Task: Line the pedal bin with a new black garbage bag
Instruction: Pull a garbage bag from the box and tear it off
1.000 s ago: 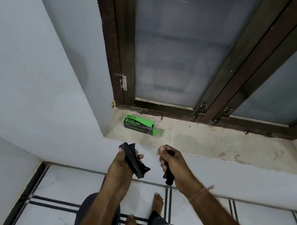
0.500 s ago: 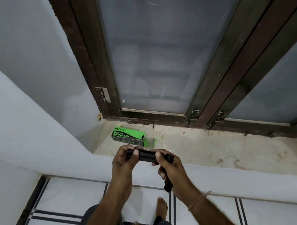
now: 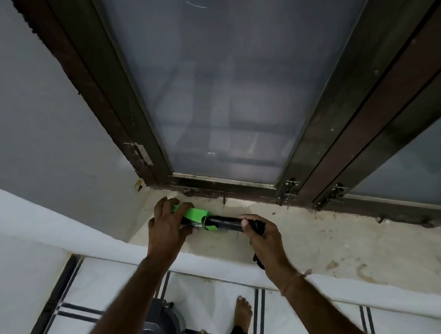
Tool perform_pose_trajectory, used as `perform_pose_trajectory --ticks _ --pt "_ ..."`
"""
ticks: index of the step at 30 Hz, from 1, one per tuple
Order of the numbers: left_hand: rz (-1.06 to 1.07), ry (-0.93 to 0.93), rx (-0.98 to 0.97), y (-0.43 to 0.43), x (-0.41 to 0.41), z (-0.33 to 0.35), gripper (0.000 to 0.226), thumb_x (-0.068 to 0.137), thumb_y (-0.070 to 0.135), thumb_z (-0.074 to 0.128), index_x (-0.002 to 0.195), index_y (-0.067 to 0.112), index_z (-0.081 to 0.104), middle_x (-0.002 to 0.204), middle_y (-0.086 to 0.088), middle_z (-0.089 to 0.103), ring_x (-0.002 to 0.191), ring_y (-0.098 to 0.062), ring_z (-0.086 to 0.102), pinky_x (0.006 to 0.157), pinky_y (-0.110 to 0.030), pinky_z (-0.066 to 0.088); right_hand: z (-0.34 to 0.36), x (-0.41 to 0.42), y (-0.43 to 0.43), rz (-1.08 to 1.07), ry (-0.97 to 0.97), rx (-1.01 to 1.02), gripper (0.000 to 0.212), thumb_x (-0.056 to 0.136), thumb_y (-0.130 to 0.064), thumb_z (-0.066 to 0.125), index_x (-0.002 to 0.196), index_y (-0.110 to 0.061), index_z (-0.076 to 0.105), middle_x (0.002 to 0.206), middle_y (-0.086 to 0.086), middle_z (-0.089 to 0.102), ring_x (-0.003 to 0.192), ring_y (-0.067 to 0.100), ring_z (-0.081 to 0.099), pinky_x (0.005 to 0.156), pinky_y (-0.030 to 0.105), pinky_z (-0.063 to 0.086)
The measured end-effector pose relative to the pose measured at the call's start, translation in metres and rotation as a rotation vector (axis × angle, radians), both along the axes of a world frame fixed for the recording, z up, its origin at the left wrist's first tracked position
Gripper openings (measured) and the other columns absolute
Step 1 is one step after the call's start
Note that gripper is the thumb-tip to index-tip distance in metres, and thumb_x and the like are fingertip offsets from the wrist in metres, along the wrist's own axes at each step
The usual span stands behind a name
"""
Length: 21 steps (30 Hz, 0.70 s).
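Observation:
A green garbage-bag box [image 3: 195, 214] lies on the window sill [image 3: 306, 239]. My left hand [image 3: 166, 226] grips the box's left end. A black roll of bags [image 3: 225, 223] sticks partly out of the box's open right end, and my right hand [image 3: 264, 234] holds its outer end. A folded black garbage bag [image 3: 259, 262] also hangs from under my right palm. The dark pedal bin [image 3: 161, 321] stands on the floor below my left forearm, mostly hidden by it.
The sill runs below a dark-framed window [image 3: 226, 90] with latches [image 3: 290, 190]. A white wall [image 3: 35, 111] closes the left side. My bare feet [image 3: 242, 315] stand on white tiles with black stripes, right of the bin.
Both hands moved forward from in front of the sill onto it. My left hand took hold of the green box, and the black roll now sits partly inside its open end.

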<state>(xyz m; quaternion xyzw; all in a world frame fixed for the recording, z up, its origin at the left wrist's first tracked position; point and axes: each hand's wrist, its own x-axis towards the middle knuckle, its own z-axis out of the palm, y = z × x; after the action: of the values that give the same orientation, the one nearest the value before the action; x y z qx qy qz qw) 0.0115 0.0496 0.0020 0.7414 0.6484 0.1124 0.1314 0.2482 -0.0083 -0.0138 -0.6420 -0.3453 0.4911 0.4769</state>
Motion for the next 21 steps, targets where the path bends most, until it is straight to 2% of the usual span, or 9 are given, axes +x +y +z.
perform_pose_trajectory --ticks 2,4,8,10,12,14,16,18,21 --pt "-0.013 0.018 0.051 -0.003 0.004 0.003 0.063 0.066 0.024 0.09 0.124 0.03 0.066 0.123 -0.006 0.059 0.123 -0.034 0.047 0.082 -0.051 0.051 0.0 -0.001 0.002 0.077 -0.043 0.034 0.018 0.098 -0.018 0.071 0.102 -0.034 0.078 0.101 -0.012 0.079 0.099 0.003 0.071 0.093 0.021 0.053" --pt "-0.041 0.043 0.074 -0.007 0.01 0.004 0.063 0.067 0.027 0.09 0.125 0.032 0.066 0.12 -0.003 0.061 0.117 -0.032 0.052 0.081 -0.048 0.049 0.003 -0.004 0.007 0.147 -0.054 0.091 0.023 0.098 -0.015 0.071 0.101 -0.036 0.078 0.105 -0.012 0.08 0.105 0.0 0.071 0.095 0.017 0.052" --pt "-0.019 -0.09 0.018 -0.016 0.024 0.005 0.061 0.075 0.032 0.087 0.131 0.029 0.062 0.116 -0.001 0.059 0.113 -0.027 0.051 0.076 -0.039 0.052 0.01 -0.017 0.022 0.196 -0.007 0.125 0.019 0.097 -0.017 0.072 0.113 -0.026 0.073 0.116 -0.003 0.076 0.112 0.011 0.07 0.1 0.029 0.057" --pt "0.043 -0.171 -0.008 -0.019 0.024 0.007 0.059 0.078 0.034 0.085 0.132 0.028 0.062 0.114 0.0 0.058 0.111 -0.025 0.049 0.072 -0.034 0.05 0.013 -0.018 0.024 0.097 -0.029 0.108 0.024 0.094 -0.023 0.076 0.116 -0.02 0.066 0.112 0.0 0.074 0.105 0.017 0.071 0.093 0.036 0.06" --pt "0.099 -0.214 -0.024 -0.021 0.024 0.012 0.057 0.081 0.039 0.082 0.133 0.029 0.061 0.113 0.001 0.058 0.111 -0.024 0.047 0.071 -0.033 0.048 0.016 -0.013 0.027 0.085 -0.055 0.117 0.019 0.095 -0.024 0.075 0.113 -0.018 0.071 0.108 -0.001 0.077 0.103 0.016 0.072 0.094 0.039 0.06" --pt "0.116 -0.221 -0.02 -0.023 0.025 0.016 0.058 0.081 0.042 0.082 0.133 0.029 0.061 0.112 0.001 0.058 0.111 -0.023 0.047 0.07 -0.032 0.048 0.019 -0.012 0.027 0.255 -0.042 0.101 0.017 0.098 -0.023 0.071 0.114 -0.021 0.077 0.114 -0.005 0.078 0.11 0.008 0.07 0.103 0.035 0.056" --pt "0.12 -0.225 -0.025 -0.023 0.027 0.019 0.059 0.08 0.044 0.082 0.133 0.028 0.061 0.113 0.001 0.059 0.111 -0.023 0.047 0.071 -0.033 0.048 0.023 -0.017 0.025 0.368 -0.027 0.096 0.023 0.097 -0.021 0.072 0.12 -0.023 0.075 0.124 -0.004 0.073 0.119 0.005 0.066 0.108 0.03 0.052" --pt "0.14 -0.239 -0.028 -0.025 0.028 0.021 0.059 0.081 0.045 0.081 0.133 0.028 0.061 0.112 0.0 0.059 0.112 -0.024 0.047 0.071 -0.034 0.048 0.023 -0.02 0.023 0.256 -0.034 0.153 0.025 0.093 -0.016 0.077 0.116 -0.023 0.074 0.122 -0.004 0.072 0.116 0.005 0.066 0.104 0.026 0.053" --pt "0.201 -0.272 -0.033 -0.029 0.027 0.023 0.058 0.082 0.045 0.08 0.134 0.028 0.061 0.107 0.001 0.057 0.111 -0.026 0.048 0.071 -0.033 0.044 0.029 -0.015 0.02 0.063 -0.051 0.191 0.015 0.089 -0.011 0.08 0.099 -0.022 0.074 0.097 -0.011 0.076 0.095 0.0 0.069 0.089 0.02 0.053"
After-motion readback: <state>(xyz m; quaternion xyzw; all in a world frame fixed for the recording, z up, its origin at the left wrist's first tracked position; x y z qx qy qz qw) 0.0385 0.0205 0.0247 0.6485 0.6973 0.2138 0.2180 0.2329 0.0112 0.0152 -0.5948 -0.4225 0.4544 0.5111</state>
